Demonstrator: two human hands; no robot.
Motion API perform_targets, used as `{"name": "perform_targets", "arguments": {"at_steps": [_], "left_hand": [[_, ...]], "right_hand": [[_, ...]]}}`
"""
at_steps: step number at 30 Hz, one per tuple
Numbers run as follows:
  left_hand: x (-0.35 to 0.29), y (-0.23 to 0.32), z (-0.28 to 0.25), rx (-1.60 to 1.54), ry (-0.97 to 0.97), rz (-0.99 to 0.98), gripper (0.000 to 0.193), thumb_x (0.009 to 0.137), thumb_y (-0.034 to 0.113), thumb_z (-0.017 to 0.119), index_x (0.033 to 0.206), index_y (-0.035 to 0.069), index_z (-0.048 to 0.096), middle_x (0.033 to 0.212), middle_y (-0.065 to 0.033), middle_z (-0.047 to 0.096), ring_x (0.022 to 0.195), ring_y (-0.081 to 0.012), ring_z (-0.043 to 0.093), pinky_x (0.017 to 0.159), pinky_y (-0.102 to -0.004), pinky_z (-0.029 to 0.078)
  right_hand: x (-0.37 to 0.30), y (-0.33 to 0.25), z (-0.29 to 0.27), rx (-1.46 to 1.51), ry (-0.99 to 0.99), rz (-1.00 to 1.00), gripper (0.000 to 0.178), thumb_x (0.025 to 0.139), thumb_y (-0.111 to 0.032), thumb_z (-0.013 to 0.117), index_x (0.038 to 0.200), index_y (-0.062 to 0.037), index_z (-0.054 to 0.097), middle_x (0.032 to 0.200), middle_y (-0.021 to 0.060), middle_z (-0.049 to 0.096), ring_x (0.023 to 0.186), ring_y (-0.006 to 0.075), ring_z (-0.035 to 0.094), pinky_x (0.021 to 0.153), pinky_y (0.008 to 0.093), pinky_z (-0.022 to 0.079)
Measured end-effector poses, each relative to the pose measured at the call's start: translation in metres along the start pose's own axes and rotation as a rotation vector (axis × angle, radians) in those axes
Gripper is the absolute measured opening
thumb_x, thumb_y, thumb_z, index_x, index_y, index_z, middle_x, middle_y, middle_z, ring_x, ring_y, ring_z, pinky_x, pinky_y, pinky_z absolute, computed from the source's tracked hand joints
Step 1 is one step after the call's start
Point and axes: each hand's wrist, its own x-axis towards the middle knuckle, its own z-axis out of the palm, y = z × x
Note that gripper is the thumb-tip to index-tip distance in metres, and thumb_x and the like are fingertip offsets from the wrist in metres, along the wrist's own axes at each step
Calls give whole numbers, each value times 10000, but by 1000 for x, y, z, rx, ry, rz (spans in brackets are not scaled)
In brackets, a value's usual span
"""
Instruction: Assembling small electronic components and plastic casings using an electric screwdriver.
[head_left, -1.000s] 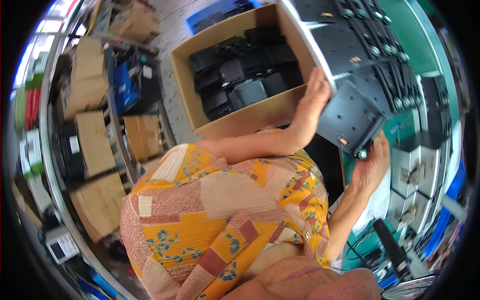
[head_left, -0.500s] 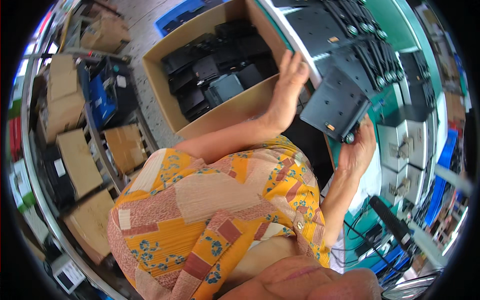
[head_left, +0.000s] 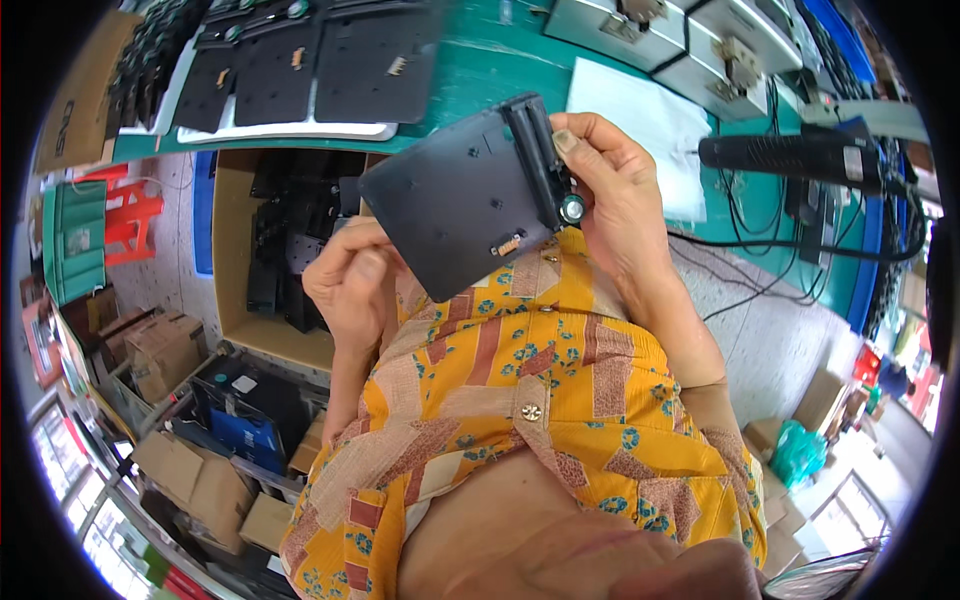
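Note:
A flat black plastic panel (head_left: 455,200) with a thick hinge-like bar along its right edge is held up in front of me, tilted. It has small studs, a tan connector (head_left: 508,245) and a round silvery end piece (head_left: 571,208) by the bar. My right hand (head_left: 618,185) is closed on the bar side, thumb in front. Beside the panel's left edge is my left hand (head_left: 350,275), its fingers curled and partly hidden behind the panel. Whether it grips anything I cannot tell. Similar black panels (head_left: 365,75) lie on a white tray (head_left: 290,132) on the green table.
Left of me a cardboard box (head_left: 235,290) holds several black parts. On the green table (head_left: 480,50) are a white sheet (head_left: 640,130), metal boxes (head_left: 610,40) and a black handheld tool (head_left: 790,155) with cables. Cartons (head_left: 190,470) stand on racks at the lower left.
My view has turned toward the table. The panel is now in front of my body, still in my right hand. My left hand, earlier open over the box, is curled beside the panel.

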Motion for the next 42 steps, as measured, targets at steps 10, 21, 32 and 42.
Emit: {"name": "perform_targets", "arguments": {"at_steps": [10,21,32,42], "left_hand": [[29,4,86,53,-207,-415,70,922,-29,694,985,-57,705,844,-52,720,694,-52,633,613,-195,499],[78,-48,148,-93,-144,-503,151,1000,120,633,870,48,605,770,54,567,678,-6,514,556,-203,419],[88,-74,144,197,-218,-452,240,979,131,638,782,29,547,614,56,462,555,-39,420,490,-263,378],[89,-78,133,294,-336,-446,183,1030,138,609,872,49,583,780,33,575,689,-29,557,603,-232,512]], "right_hand": [[-48,-6,-67,11,269,-124,208,1022,-74,599,1169,53,674,988,81,739,825,93,688,734,227,562],[-52,-33,-118,-471,596,-722,298,970,-1,661,1229,62,528,1054,169,651,858,196,701,675,295,624],[-1,-66,-126,-370,534,-1067,490,931,-77,769,1314,35,485,1101,121,659,969,179,666,876,308,566],[1,-107,-154,-100,375,-1086,524,961,-438,662,1152,39,558,952,162,667,797,277,681,731,443,592]]}}
